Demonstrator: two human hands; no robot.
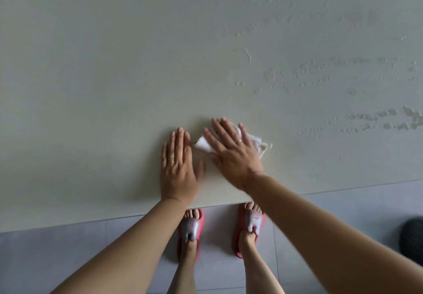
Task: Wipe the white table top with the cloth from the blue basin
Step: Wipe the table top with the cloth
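Observation:
The white table top (114, 76) fills most of the view. A small white cloth (202, 145) lies on it near the front edge. My right hand (231, 154) presses flat on the cloth with straight, spread fingers and covers most of it. Just to the left, my left hand (177, 167) rests flat on the bare table, fingers straight and together. Streaks and beads of water (366, 119) cover the right half of the table. The blue basin is out of view.
The table's front edge (91, 221) runs across the lower part of the view. Below it is grey tiled floor (68, 248) with my feet in pink slippers (190, 229). A dark object (412, 238) sits on the floor at the far right.

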